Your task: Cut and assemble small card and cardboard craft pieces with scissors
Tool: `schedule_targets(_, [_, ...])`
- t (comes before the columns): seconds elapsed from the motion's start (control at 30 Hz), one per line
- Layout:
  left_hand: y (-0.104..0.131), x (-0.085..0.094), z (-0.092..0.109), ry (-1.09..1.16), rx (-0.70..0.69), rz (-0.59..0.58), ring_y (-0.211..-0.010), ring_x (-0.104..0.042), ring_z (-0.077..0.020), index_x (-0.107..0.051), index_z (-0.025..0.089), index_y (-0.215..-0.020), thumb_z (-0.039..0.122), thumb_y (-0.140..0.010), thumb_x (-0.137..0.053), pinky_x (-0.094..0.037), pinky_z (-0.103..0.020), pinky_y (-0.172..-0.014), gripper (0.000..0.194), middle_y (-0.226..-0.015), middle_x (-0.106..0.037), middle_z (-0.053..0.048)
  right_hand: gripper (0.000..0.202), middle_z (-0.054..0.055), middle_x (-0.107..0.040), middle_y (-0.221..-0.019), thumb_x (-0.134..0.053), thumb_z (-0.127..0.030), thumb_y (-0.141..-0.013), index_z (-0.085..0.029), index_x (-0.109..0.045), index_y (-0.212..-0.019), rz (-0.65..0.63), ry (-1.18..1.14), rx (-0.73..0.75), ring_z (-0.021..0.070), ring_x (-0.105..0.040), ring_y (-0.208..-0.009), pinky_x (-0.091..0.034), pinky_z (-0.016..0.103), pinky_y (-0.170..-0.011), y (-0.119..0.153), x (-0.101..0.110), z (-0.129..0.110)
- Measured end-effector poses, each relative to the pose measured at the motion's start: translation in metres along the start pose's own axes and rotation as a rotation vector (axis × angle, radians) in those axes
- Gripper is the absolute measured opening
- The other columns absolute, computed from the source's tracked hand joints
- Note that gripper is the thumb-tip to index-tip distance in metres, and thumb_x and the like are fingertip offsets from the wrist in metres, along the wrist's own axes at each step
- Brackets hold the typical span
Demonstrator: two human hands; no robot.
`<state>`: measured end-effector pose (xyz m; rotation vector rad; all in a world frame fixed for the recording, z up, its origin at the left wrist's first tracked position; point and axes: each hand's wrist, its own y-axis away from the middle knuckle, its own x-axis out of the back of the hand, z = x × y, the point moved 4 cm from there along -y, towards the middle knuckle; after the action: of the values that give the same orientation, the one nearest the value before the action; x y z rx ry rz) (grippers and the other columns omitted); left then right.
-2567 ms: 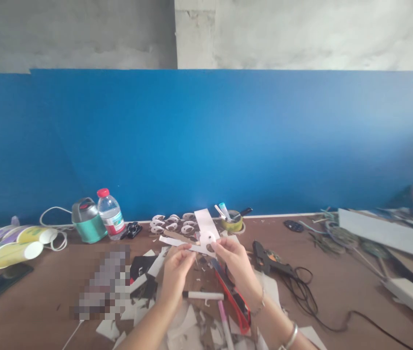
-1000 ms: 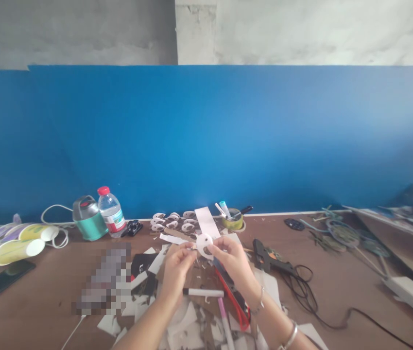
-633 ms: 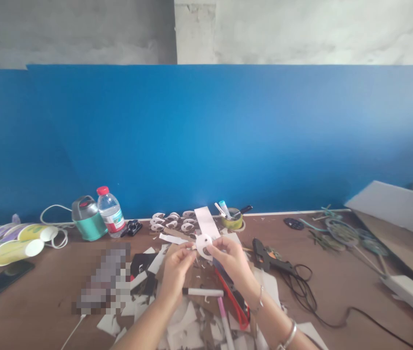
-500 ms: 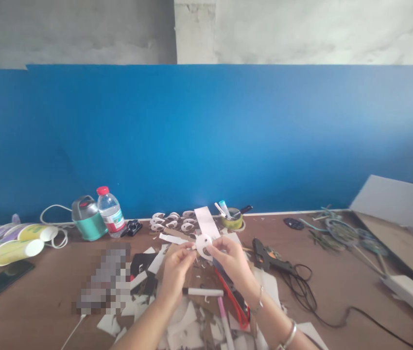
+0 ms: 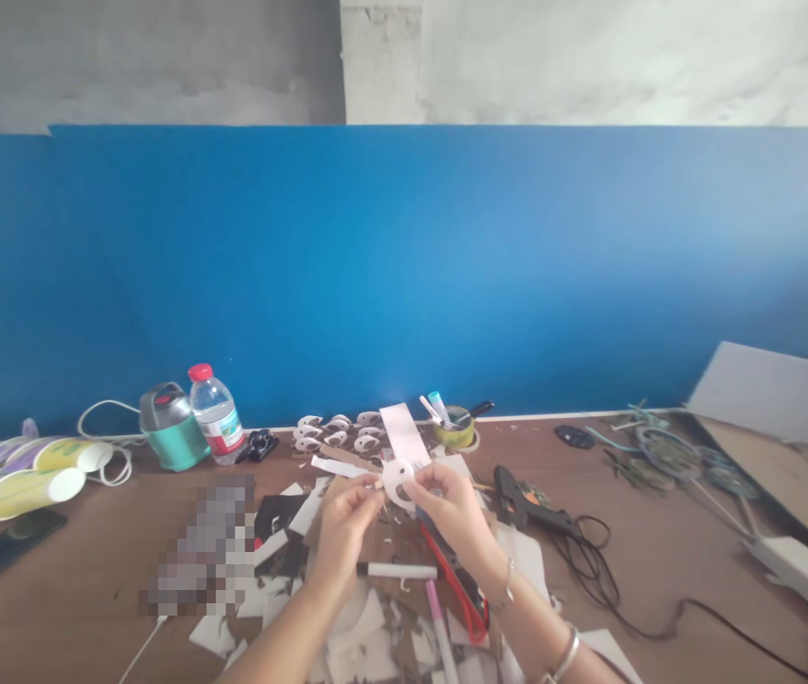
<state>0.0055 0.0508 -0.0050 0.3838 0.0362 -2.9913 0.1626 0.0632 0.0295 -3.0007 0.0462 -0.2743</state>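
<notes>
My right hand (image 5: 451, 503) pinches a white round paper cutout (image 5: 395, 475) by its right side, between thumb and fingers. The cutout has dark marks on it, one small near the top and a larger one lower down, partly behind my thumb. Close to the cutout's left edge is my left hand (image 5: 347, 522), thumb and forefinger pressed together. A tiny pale bit shows at those fingertips, too small to name. Behind the hands lie several similar white cutouts (image 5: 336, 438) with dark marks, in rows. A white paper strip (image 5: 405, 435) stretches back from the held cutout.
Paper scraps (image 5: 361, 632), a white marker (image 5: 400, 571), a pink-capped marker (image 5: 439, 622) and red-handled scissors (image 5: 471, 617) lie below my hands. A black glue gun (image 5: 532, 508) with its cable is at right. A water bottle (image 5: 219, 418) and paper cups (image 5: 33, 489) are at left.
</notes>
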Motion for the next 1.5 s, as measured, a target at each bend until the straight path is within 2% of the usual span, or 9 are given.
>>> schedule_targets(1.33, [-0.0005,0.0005,-0.0012,0.003,-0.012,-0.018,-0.093,-0.058,-0.0254,-0.06,0.016,-0.052,0.037,-0.064,-0.074,-0.041,-0.03,-0.08,0.028,-0.1,-0.065,-0.007,0.022,-0.001,-0.058,-0.061,-0.063,-0.036,-0.071,-0.016,-0.058,-0.064,-0.048,0.032,-0.016,0.0133,-0.048,-0.059,-0.036,0.024,-0.057,-0.0001,-0.0017,0.0049])
schedule_targets(1.5, [-0.0009,0.0008,-0.0026,-0.001,0.002,-0.023,-0.087,-0.059,-0.0233,-0.059,0.017,-0.052,0.038,-0.065,-0.074,-0.042,-0.028,-0.074,0.029,-0.097,-0.067,-0.007,0.021,0.0,-0.057,-0.061,-0.063,-0.036,-0.07,-0.017,-0.057,-0.063,-0.042,0.037,-0.002,0.0139,-0.048,-0.06,-0.036,0.024,-0.058,0.0006,-0.0016,0.002])
